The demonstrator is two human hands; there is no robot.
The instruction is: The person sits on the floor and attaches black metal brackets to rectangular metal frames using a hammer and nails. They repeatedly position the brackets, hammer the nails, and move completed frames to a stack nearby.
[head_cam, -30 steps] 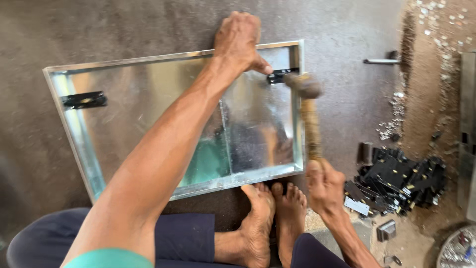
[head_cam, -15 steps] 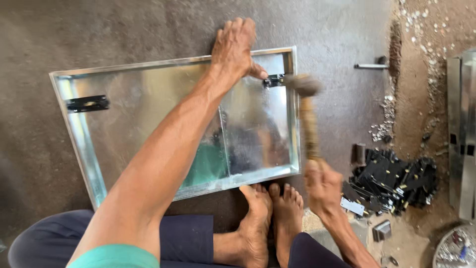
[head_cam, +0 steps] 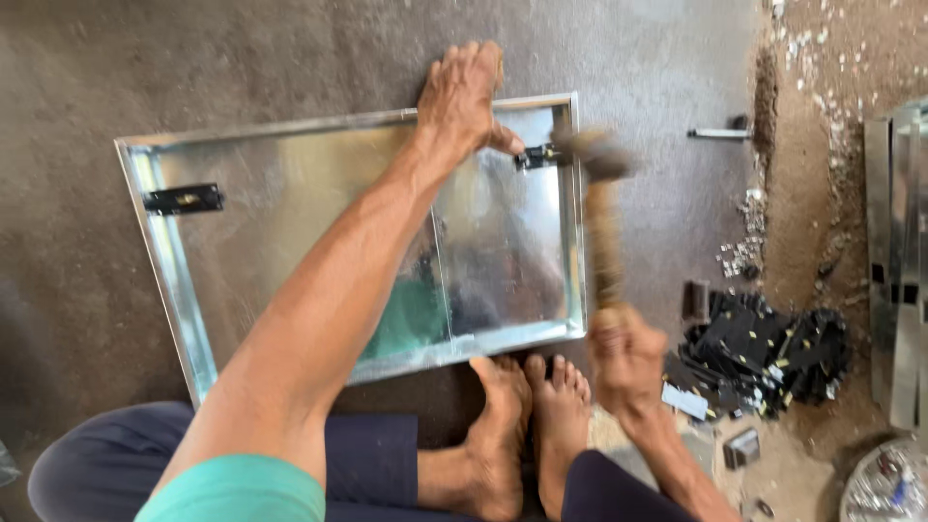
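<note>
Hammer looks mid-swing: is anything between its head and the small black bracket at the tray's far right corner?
Nothing visible. The wooden-handled hammer, gripped by the right hand, has its blurred head right beside the small black bracket. The left hand presses the shiny sheet-metal tray, its thumb touching the bracket's other side.

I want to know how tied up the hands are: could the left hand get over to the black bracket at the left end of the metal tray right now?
Probably yes. The left hand rests on the metal tray's far rim beside the right-hand bracket, and nothing lies between it and the left bracket. It would have to let go first.
</note>
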